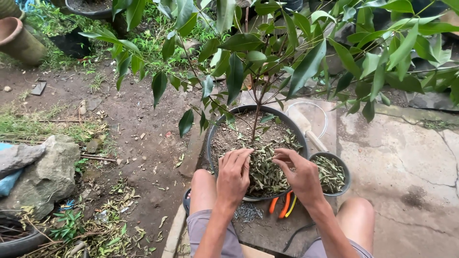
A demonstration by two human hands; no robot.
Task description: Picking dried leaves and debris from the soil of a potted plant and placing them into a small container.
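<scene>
Head view: black pot (217, 131) rim, bare soil behind. Left hand (233, 176), right hand (299, 173) loosely spread, fingers touching dry leaves (265, 172), grasping nothing.

One view only, worn on the head, looking steeply down and forward from just above the seated person's knees. Close range: the black pot (224, 125) sits dead centre, with the left hand (233, 176) and right hand (300, 175) coming in from six o'clock. Foliage crowds twelve o'clock, bare soil runs out towards nine, concrete paving (406, 162) fills three o'clock.
</scene>
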